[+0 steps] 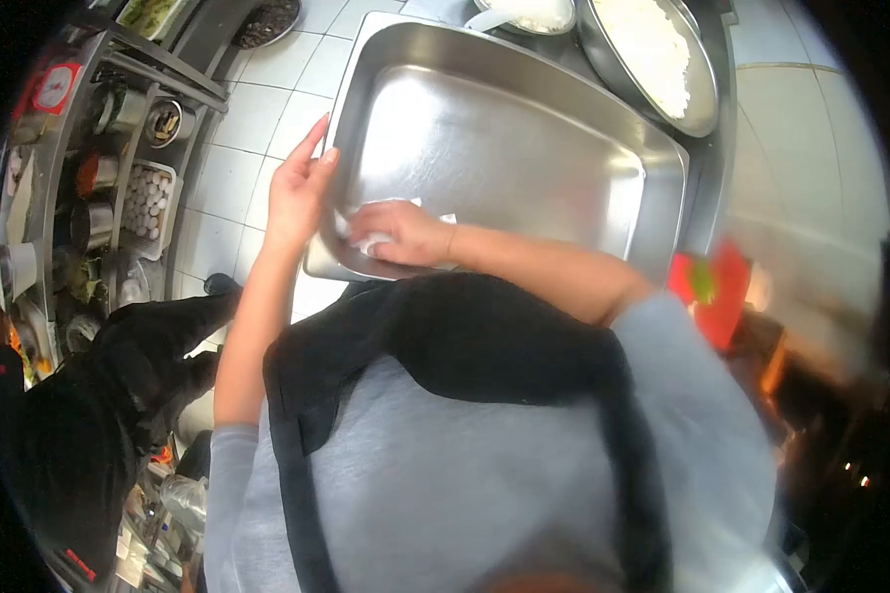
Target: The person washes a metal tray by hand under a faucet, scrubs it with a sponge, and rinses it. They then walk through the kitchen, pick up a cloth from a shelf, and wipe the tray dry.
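A large, deep rectangular steel pan (494, 158) lies before me, its bare inside shiny. My left hand (302, 188) holds the pan's left wall, thumb at the rim and fingers along the outside, partly hidden. Inside the pan, at its near left corner, my right hand (405, 233) presses down on a crumpled white paper towel or cloth (374, 242). Bits of the white sheet stick out around the fingers. My right forearm crosses the pan's near rim.
Beyond the pan stand a big steel bowl of white food (648, 54) and a smaller bowl (529, 14). At left are shelves with a tray of eggs (148, 203) and a red scale (55, 89). A person in dark clothes (99, 395) is close on my left.
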A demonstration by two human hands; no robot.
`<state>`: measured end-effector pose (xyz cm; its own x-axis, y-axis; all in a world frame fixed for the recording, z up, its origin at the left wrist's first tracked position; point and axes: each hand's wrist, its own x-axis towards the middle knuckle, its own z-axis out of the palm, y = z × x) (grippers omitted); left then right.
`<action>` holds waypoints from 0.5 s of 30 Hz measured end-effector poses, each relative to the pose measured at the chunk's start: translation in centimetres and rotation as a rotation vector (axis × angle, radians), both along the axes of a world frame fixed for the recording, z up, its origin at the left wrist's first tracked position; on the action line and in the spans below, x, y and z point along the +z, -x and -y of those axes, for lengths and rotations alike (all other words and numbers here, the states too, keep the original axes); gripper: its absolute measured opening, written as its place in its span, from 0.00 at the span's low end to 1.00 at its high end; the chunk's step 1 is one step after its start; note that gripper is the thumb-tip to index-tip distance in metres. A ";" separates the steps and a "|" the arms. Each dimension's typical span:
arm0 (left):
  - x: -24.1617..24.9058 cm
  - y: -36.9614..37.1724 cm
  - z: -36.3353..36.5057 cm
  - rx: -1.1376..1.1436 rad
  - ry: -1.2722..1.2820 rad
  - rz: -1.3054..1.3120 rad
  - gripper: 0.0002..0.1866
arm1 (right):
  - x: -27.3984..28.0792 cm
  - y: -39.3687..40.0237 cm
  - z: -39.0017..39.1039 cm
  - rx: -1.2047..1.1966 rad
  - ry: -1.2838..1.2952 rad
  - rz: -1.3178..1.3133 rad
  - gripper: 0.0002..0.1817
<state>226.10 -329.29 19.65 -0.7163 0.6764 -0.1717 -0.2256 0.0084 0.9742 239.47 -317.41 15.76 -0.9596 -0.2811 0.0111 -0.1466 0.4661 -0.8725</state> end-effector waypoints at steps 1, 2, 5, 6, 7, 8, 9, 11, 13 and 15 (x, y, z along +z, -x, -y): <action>-0.1 0.4 -0.2 -0.016 0.008 -0.025 0.24 | 0.7 -0.2 -0.4 0.020 0.036 0.077 0.18; -0.3 0.7 -0.4 -0.032 0.015 -0.049 0.24 | 1.4 -0.4 -1.0 0.040 0.073 0.154 0.17; -0.3 0.7 -0.6 -0.005 0.021 -0.051 0.24 | 2.9 -5.0 -3.6 -0.035 0.331 0.400 0.13; -0.1 0.6 -0.5 0.009 0.026 -0.045 0.24 | 4.6 -7.7 -5.0 -0.081 0.312 0.536 0.12; 0.3 0.5 -0.4 0.013 0.023 -0.015 0.24 | 4.7 -11.3 -6.7 -0.161 0.295 0.681 0.14; 0.9 0.2 -0.5 0.017 0.021 0.014 0.24 | 6.8 -15.1 -7.4 -0.328 0.296 0.775 0.17; 1.3 0.0 -0.3 0.032 0.025 0.035 0.24 | 8.4 -18.5 -8.3 -0.442 0.215 0.733 0.16; 1.8 -0.1 -0.5 0.045 0.018 0.030 0.24 | 10.3 -24.5 -11.2 -0.515 -0.090 0.813 0.15; 2.1 -0.1 -0.3 0.032 0.037 -0.021 0.23 | 9.7 -31.3 -13.3 -0.416 -0.642 0.595 0.14; 2.2 0.4 0.2 -0.020 0.067 -0.067 0.22 | 10.2 -28.0 -10.7 -0.285 -0.794 0.839 0.14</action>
<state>225.66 -329.48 21.89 -0.7141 0.6792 -0.1698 -0.1595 0.0783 0.9841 267.50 -306.67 26.00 -0.6132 0.2988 -0.7312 0.5288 0.8430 -0.0989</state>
